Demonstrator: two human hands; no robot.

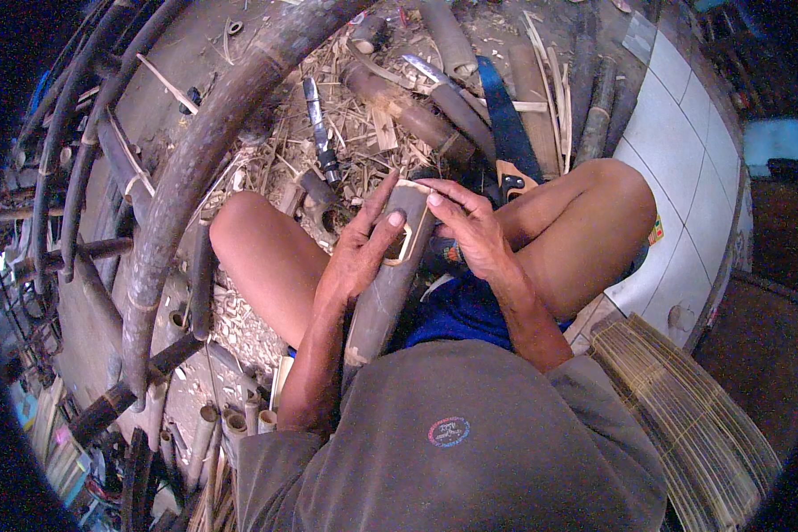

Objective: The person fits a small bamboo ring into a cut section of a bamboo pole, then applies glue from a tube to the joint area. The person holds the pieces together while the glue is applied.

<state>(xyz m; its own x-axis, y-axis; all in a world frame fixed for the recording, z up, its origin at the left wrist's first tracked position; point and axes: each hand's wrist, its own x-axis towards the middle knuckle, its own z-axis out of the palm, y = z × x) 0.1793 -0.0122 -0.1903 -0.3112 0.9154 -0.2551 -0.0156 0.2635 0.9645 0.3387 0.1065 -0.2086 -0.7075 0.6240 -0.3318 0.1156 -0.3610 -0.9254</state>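
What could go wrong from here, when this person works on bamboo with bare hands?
The left hand and right hand are bare at the cut edges of the bamboo tube, so splinters might prick them. The saw lies close to the right leg; shifting that leg could perhaps cause a scrape.

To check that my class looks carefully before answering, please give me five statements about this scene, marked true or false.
1. The left hand and right hand both touch a bamboo tube. True.
2. The saw lies left of the white tiles. True.
3. The right hand grips the saw. False: it is at the bamboo tube.
4. The shirt is bright red. False: it is greyish brown.
5. The slatted mat is at the lower right. True.
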